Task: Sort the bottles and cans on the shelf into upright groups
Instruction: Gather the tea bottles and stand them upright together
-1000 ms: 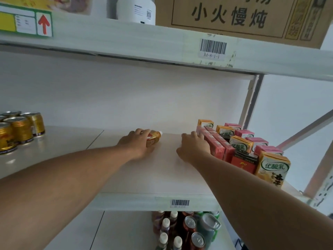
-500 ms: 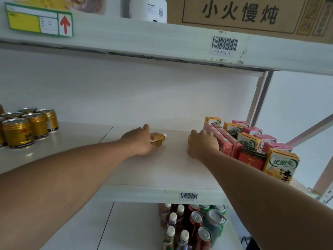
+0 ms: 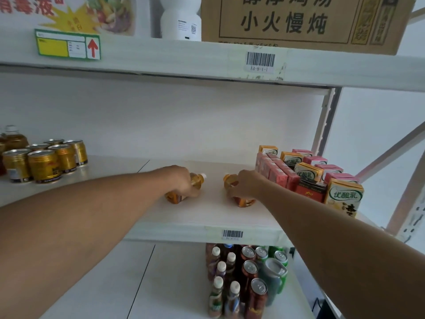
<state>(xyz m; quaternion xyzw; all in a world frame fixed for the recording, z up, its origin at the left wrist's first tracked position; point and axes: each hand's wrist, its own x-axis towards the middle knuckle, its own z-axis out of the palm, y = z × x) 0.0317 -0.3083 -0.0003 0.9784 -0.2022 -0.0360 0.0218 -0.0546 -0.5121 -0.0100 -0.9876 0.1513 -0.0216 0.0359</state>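
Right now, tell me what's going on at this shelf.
A person is tidying drinks on the white middle shelf. The left hand grips a small amber plastic bottle with a white cap, lying on its side. The right hand holds a second amber bottle, also not upright. Gold cans already stand grouped on the left; drink cartons sit on the right.

Both bottles (image 3: 241, 199) half hidden under hands (image 3: 181, 180); labels unreadable
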